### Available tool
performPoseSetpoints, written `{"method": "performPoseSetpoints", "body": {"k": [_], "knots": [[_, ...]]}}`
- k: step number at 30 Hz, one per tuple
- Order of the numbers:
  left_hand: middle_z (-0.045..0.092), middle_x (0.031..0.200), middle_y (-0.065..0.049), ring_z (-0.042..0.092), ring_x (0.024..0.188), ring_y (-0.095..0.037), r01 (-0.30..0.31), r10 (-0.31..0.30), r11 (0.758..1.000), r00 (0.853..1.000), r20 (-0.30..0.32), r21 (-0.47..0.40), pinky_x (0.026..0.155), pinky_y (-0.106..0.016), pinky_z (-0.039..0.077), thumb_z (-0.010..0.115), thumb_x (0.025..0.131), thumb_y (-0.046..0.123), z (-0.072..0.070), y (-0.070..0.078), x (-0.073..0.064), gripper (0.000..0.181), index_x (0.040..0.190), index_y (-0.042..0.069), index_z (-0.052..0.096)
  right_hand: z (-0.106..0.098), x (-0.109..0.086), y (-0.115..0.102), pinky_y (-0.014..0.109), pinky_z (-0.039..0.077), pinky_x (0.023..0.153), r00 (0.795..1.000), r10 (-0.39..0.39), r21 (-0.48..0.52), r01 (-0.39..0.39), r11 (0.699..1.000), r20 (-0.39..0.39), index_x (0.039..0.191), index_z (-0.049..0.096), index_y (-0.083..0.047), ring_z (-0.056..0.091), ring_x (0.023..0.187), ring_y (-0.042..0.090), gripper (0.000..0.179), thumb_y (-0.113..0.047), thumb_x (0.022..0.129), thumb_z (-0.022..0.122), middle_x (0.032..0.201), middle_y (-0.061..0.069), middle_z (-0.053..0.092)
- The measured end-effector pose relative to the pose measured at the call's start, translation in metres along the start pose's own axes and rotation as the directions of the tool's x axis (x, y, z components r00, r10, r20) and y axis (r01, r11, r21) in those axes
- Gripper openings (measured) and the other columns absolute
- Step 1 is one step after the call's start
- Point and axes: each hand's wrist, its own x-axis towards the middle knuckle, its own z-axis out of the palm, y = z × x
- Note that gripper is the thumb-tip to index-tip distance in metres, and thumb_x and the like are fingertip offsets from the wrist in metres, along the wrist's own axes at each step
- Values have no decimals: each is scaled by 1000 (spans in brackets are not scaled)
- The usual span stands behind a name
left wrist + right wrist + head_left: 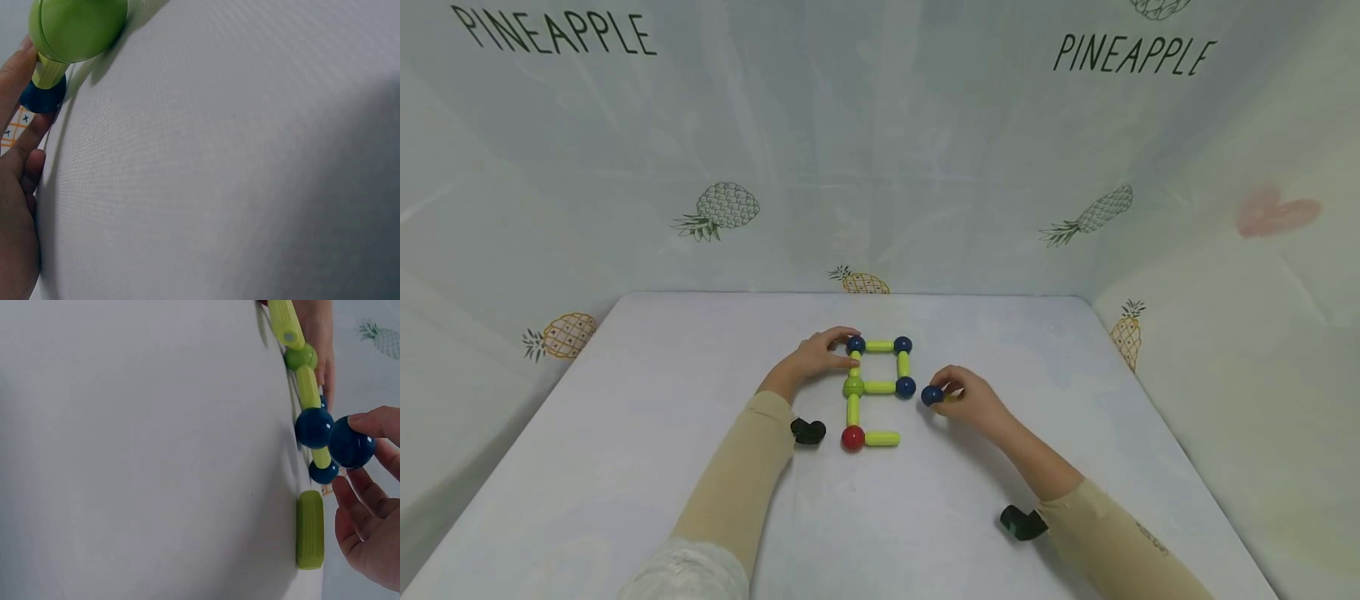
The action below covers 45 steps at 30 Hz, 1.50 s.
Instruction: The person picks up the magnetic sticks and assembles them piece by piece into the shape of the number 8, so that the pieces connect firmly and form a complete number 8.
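A flat frame of magnetic building balls and sticks lies on the table. It has blue balls (902, 344), a green ball (853, 386), a red ball (853, 438) and yellow-green sticks (880, 387). My left hand (815, 355) holds its far left corner, with the thumb beside the left stick and a finger at the corner blue ball (44, 95). To the right of the frame, my right hand (972, 402) pinches a loose blue ball (932, 395) between thumb and fingers. Below that hand, a separate yellow-green stick (310, 530) lies on the table, mostly hidden in the head view.
A yellow-green stick (882, 438) extends right from the red ball. Dark wrist-worn pieces (1024, 522) show beside both forearms. The white table (625, 433) meets a pineapple-printed cloth (880, 167) at its back and sides.
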Motion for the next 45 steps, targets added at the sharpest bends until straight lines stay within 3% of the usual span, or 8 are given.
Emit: {"method": "performPoseSetpoints", "body": {"k": [21,31,45], "knots": [[51,141,-5,42,129,-31,1,-1,1000,1000,-2,10,108,-56,27,76,85,38,0,1,1,65,142,26,48,15,-12,-3,32,49,68,996,8,22,-10,1000,93,104,65,-9,55,85,19,33,0,75,79,96,0,61],[51,141,-6,41,131,-31,-6,6,1000,1000,0,6,109,-55,27,76,85,38,0,-1,0,65,142,26,48,21,-17,-1,33,50,70,989,-39,25,36,999,142,104,65,-10,56,89,20,32,-2,76,79,98,0,62],[52,140,-4,41,131,-30,-2,2,1000,1000,-3,4,109,-55,27,76,84,39,1,-1,0,65,142,27,49,27,-20,-3,34,49,77,982,-39,2,40,999,185,101,65,-10,55,89,19,29,-3,77,79,96,-2,61]]}}
